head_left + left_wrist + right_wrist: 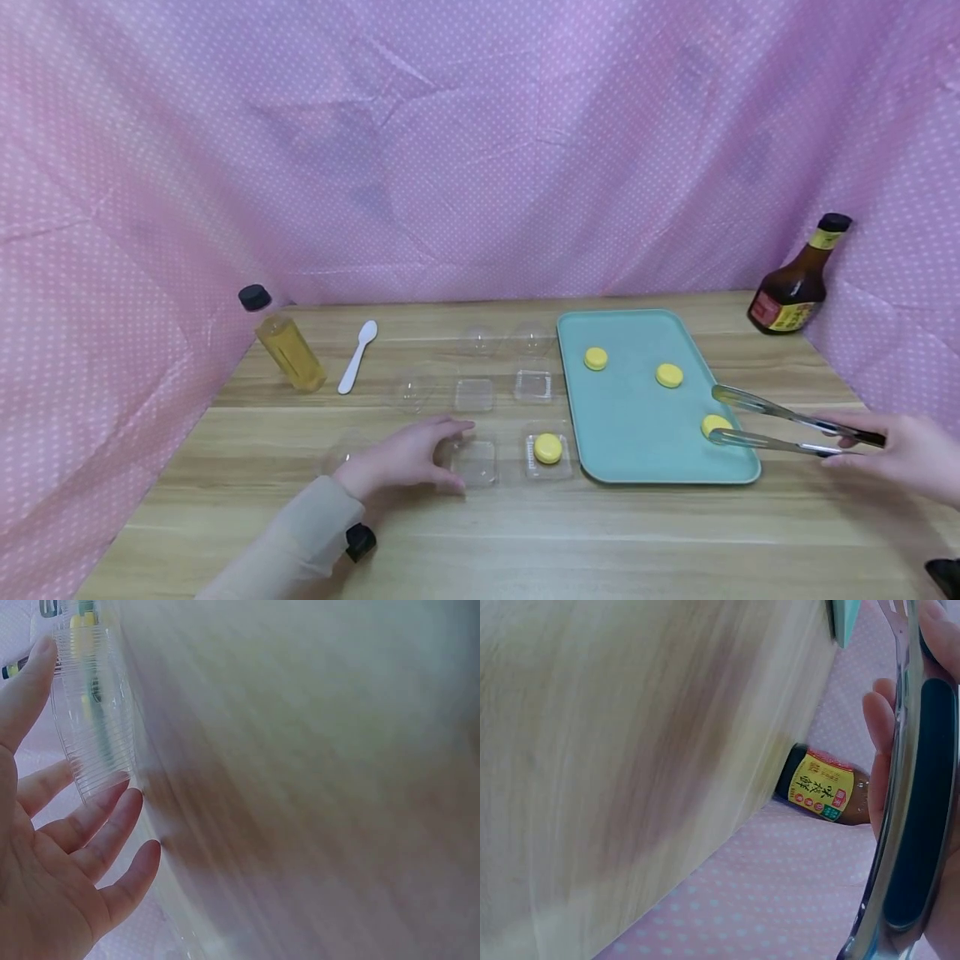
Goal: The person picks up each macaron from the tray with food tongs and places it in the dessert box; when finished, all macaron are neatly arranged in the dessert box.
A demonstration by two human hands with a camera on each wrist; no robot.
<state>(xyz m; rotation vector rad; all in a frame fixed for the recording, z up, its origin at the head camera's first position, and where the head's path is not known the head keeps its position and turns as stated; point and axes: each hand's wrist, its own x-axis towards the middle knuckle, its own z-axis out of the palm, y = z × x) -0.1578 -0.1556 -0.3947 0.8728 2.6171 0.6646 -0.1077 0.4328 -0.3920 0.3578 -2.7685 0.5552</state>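
Right hand [892, 457] gripping tongs [780, 412]; left hand [405, 457] spread beside clear container [476, 467].
Head view: the yellow disc [716, 422] lies on the green tray [630, 433], left of the right hand, at the lower tip of the parted tongs; the left hand's thumb and fingers stand apart. Left wrist view: the container's ribbed wall lies just beside those spread fingers; contact cannot be confirmed. Right wrist view: the tongs' handle lies in the hand, a labelled bottle [826, 787] beyond.

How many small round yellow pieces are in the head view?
4 yellow pieces: one in a clear plastic container; on the pale green rectangular tray, one far left, one right of it, one near right, partly covered by silver metal tongs.
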